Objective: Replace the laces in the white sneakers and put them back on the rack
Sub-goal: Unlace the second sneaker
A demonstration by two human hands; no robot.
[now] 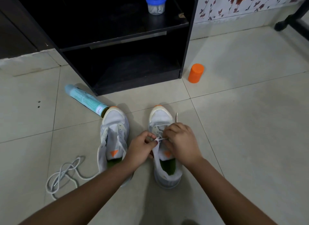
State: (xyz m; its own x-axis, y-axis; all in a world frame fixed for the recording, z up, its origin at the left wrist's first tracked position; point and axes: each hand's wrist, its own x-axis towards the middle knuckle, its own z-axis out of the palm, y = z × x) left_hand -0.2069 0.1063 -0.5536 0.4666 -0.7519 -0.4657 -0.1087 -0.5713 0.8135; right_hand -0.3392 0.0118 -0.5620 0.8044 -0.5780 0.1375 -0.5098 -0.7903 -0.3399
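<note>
Two white sneakers with orange toe tips stand side by side on the tiled floor, toes pointing away from me. The left sneaker has no lace in its eyelets. Over the right sneaker, my left hand and my right hand pinch a white lace at the eyelets. One lace end sticks out past the right hand. A loose white lace lies coiled on the floor to the left. The black rack stands straight ahead.
A light blue spray can lies on the floor touching the left sneaker's toe. An orange container stands right of the rack. A blue-lidded jar sits on the rack's upper shelf. A black furniture leg is at far right.
</note>
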